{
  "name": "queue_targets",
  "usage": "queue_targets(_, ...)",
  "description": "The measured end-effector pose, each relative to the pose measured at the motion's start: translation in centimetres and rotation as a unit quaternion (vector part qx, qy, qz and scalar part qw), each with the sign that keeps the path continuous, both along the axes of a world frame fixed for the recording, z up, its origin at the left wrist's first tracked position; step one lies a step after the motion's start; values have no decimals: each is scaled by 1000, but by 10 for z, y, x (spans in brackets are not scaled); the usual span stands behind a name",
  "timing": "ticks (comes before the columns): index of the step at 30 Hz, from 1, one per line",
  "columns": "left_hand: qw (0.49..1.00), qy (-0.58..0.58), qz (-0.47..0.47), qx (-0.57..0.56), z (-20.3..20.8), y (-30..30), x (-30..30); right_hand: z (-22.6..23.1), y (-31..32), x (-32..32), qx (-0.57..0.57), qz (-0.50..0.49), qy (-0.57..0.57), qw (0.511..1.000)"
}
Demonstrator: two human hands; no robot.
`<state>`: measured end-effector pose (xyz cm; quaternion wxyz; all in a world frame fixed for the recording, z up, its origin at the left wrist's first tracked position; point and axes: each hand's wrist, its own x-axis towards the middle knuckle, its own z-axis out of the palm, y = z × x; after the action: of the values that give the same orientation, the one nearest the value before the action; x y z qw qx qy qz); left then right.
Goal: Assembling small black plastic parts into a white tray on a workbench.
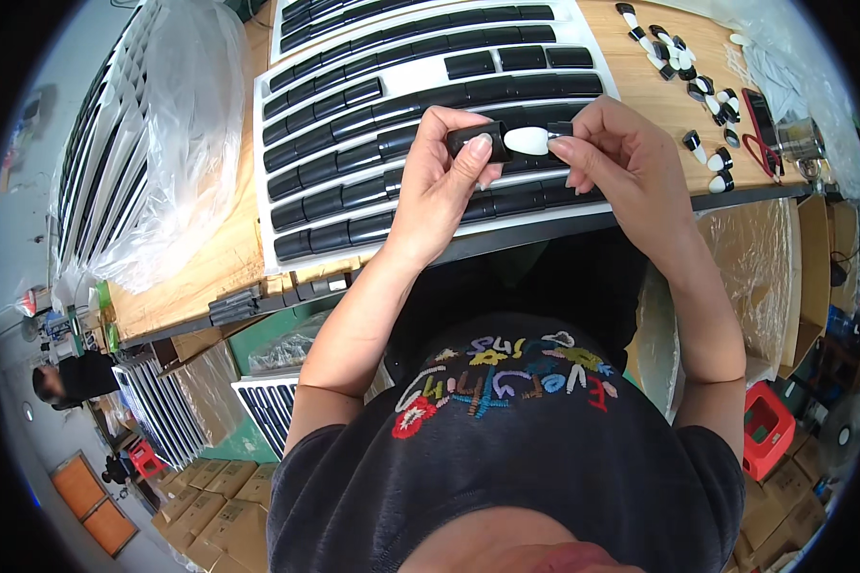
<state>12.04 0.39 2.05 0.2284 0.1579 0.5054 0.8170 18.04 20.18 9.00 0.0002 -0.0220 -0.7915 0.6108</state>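
Observation:
My left hand (449,172) is closed on a glossy black cylindrical piece (475,143), thumb on top. Facing it, my right hand (621,153) pinches the black end of a small piece with a white oval head (526,141). The white head points at the black cylindrical piece; whether they touch, I cannot tell. Both hands are above a white tray (413,88) filled with curved rows of black cylindrical pieces (468,94). Two of its rows show bare white gaps. Loose black-and-white pieces (678,57) lie scattered on the table to the right.
A phone (758,129), red-handled scissors (761,155) and a shiny cup (800,140) are at the right. Stacked trays under clear plastic (186,124) stand at the left. Cardboard boxes (220,525) and a red stool (767,430) are below. A person (76,382) is at far left.

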Motion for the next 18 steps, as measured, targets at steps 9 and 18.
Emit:
queue_targets(9,993,92,-16,-71,16,-3,7,-1,-10,-1,-36,62,-49,996)
queue_targets(18,993,48,-67,-83,29,-12,11,6,-14,2,-49,110,-42,992)
